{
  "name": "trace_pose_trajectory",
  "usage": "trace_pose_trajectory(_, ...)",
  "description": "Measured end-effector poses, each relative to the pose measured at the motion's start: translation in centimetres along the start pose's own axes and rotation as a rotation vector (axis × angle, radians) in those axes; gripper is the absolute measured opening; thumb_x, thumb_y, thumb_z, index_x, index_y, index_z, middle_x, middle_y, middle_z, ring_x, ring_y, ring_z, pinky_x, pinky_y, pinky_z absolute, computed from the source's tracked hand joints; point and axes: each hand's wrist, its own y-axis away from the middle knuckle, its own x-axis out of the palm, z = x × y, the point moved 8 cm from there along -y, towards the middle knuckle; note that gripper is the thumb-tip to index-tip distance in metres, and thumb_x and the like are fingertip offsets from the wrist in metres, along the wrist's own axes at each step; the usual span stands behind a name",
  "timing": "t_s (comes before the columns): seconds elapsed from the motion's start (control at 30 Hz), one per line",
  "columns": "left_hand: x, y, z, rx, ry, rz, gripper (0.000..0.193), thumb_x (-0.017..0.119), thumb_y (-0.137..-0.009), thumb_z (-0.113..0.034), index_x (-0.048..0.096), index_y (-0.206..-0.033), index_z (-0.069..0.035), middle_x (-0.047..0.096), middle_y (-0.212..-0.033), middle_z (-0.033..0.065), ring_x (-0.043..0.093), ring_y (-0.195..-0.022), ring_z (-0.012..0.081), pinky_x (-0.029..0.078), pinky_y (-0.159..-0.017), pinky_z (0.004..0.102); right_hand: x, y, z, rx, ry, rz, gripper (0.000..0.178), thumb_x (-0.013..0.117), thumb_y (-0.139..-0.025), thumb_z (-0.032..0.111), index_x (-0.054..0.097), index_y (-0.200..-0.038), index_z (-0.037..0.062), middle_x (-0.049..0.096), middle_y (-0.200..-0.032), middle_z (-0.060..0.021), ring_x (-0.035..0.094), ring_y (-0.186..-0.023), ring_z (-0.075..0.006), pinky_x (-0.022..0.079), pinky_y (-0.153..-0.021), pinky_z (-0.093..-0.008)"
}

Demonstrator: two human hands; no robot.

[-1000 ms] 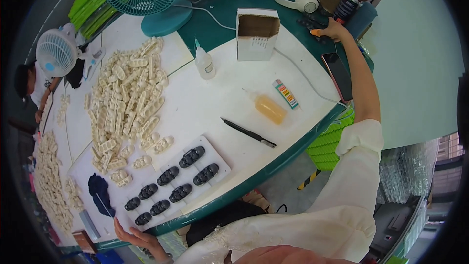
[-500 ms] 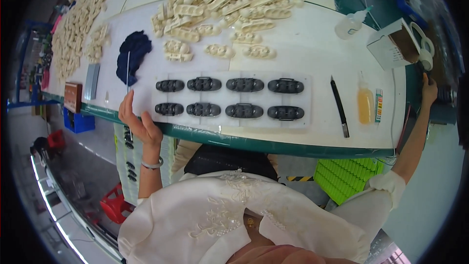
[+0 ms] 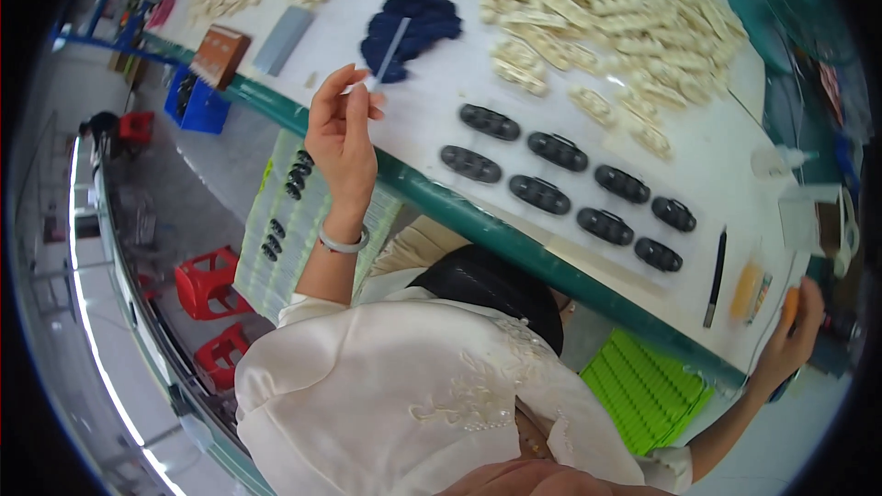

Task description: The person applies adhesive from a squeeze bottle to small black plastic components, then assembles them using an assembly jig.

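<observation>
My left hand [image 3: 344,129] is closed at the table's near edge, pinching the lower end of a thin whitish stick [image 3: 397,41]. The stick's upper part crosses in front of a dark navy, crumpled lump [image 3: 430,14]. At the far right, my right hand [image 3: 797,326] is closed around a small orange object [image 3: 790,306]; most of it is hidden by the fingers. Between the hands, two rows of dark grey, oval moulded parts [image 3: 539,194] sit on a white board [image 3: 574,179].
Cream moulded parts [image 3: 625,14] are heaped at the back. A black pen-like tool [image 3: 717,280], an amber bottle [image 3: 745,291], a small tube [image 3: 760,298] and a white box [image 3: 813,220] stand or lie at right. A grey block [image 3: 283,40] and brown box [image 3: 219,55] are at left.
The view has swung to the left. My left hand has closed its fingers on the stick's end. My right hand has come from beside the white box toward the table's near corner, now with the orange object.
</observation>
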Motion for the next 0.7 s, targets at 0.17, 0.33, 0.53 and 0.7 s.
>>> trace_pose_trajectory(0.17,-4.7,-2.3,-0.7,-0.133,-0.106,-0.072,0.029,0.045,-0.094,-0.023,0.060,-0.096,0.001,0.060,-0.071,0.0053,0.041,-0.041,0.0040,0.030,-0.037,0.0169,2.7,0.5,10.1,-0.286,-0.151,0.208,0.022,0.060,-0.072,-0.009,0.059,-0.093,-0.0029,0.061,-0.092,-0.0153,0.059,-0.087,-0.0287,0.045,-0.079,-0.0322)
trace_pose_trajectory(0.33,-5.6,-4.5,1.6,-0.260,-0.318,0.132,0.041,0.047,-0.093,-0.034,0.065,-0.078,0.000,0.056,-0.057,0.0010,0.047,-0.049,0.0052,0.035,-0.045,0.0185,3.3,-2.0,14.6,-0.324,-0.205,0.251,0.020,0.060,-0.071,-0.008,0.059,-0.090,-0.0033,0.061,-0.091,-0.0149,0.059,-0.083,-0.0266,0.046,-0.075,-0.0297)
trace_pose_trajectory(0.53,-2.2,-4.2,2.1,-0.042,-0.529,0.357,0.030,0.069,-0.076,-0.016,0.061,-0.101,-0.002,0.060,-0.094,0.0092,0.057,-0.078,0.0158,0.047,-0.065,0.0261,4.0,-2.4,16.7,-0.231,-0.242,0.228,0.021,0.063,-0.070,-0.008,0.061,-0.090,-0.0034,0.061,-0.091,-0.0149,0.058,-0.075,-0.0200,0.046,-0.067,-0.0248)
trace_pose_trajectory(0.7,-3.0,-3.0,1.7,0.070,-0.547,0.393,0.027,0.063,-0.080,-0.010,0.059,-0.105,-0.002,0.059,-0.107,0.0097,0.054,-0.099,0.0206,0.043,-0.079,0.0308,3.5,-1.8,12.0,0.040,-0.146,0.031,0.018,0.064,-0.075,0.000,0.062,-0.093,0.0000,0.059,-0.075,-0.0074,0.053,-0.063,-0.0103,0.042,-0.059,-0.0207)
